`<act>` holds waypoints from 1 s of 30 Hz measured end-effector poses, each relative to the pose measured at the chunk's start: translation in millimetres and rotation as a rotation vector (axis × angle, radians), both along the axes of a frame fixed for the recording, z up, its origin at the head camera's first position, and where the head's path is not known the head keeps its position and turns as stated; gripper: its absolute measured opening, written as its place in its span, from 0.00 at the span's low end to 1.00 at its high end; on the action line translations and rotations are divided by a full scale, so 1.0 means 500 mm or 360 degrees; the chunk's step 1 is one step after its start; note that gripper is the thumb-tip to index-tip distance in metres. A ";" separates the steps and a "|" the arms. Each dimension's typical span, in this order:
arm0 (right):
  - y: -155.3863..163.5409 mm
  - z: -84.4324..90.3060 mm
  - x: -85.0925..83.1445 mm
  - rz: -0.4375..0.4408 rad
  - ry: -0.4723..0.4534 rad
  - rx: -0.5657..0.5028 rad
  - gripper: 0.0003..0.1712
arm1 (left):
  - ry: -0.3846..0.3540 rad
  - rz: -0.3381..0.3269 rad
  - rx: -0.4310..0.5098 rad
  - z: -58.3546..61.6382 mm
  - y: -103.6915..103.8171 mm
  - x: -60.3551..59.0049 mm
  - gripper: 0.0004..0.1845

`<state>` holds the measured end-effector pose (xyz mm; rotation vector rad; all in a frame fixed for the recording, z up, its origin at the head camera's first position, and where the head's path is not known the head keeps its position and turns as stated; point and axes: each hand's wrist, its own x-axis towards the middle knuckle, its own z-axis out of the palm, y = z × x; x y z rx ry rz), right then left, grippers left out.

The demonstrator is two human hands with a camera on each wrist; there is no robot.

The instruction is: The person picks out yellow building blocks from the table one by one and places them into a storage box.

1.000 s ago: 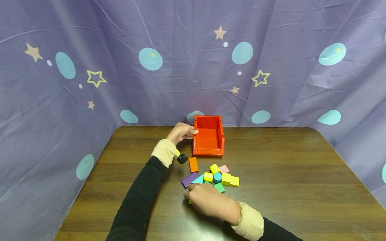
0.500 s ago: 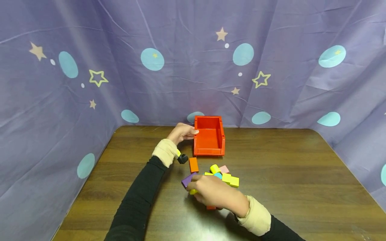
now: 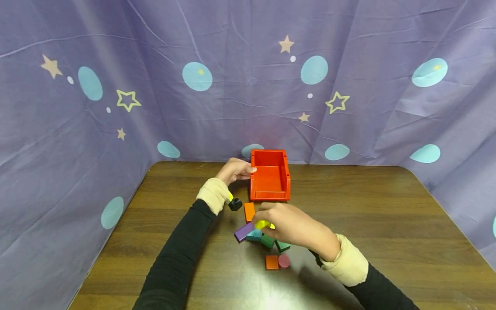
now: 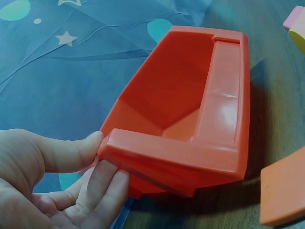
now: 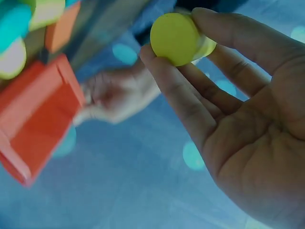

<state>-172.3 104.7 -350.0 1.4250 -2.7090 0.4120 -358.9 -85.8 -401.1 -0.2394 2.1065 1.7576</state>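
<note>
A yellow cylinder (image 3: 261,224) (image 5: 175,39) is pinched between the thumb and fingers of my right hand (image 3: 294,226), raised over the group of blocks. In the right wrist view its round end faces the camera. My left hand (image 3: 234,169) grips the left rim of a red plastic bin (image 3: 268,178) at the back of the table. The left wrist view shows the thumb (image 4: 71,151) against the bin's rim, with fingers under it. No block is visible inside the bin in the head view. My right hand hides part of the block group.
Near the bin's front lies an orange block (image 3: 249,212). Purple (image 3: 243,231), teal (image 3: 254,235) and green (image 3: 267,241) blocks lie closer to me. A red-orange block (image 3: 272,262) and a dark pink round block (image 3: 284,261) are nearest. A patterned curtain (image 3: 217,116) hangs behind the table.
My right hand has lifted the yellow cylinder and moved it away from me, toward the bin. This uncovers the red-orange and dark pink blocks. The left hand and bin stay in place.
</note>
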 end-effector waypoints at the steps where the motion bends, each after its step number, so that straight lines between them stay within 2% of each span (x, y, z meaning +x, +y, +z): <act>1: 0.005 0.011 -0.005 -0.0011 0.0008 -0.0011 0.12 | 0.0000 0.0000 -0.0014 0.000 0.000 0.000 0.21; 8: 0.038 0.087 -0.051 -0.0133 0.0016 -0.0145 0.13 | 0.0005 0.0023 -0.0071 0.005 0.004 0.000 0.21; 13: 0.054 0.128 -0.089 -0.0131 0.0062 -0.0288 0.16 | 0.0001 0.0040 -0.0068 0.008 0.007 -0.002 0.19; 20: 0.061 0.161 -0.125 -0.0178 0.0157 -0.0325 0.20 | -0.0021 0.0006 -0.0081 0.006 0.007 -0.004 0.21; 30: 0.054 0.197 -0.165 -0.0324 0.0177 -0.0344 0.14 | -0.0009 0.0007 -0.0075 0.005 0.009 -0.006 0.20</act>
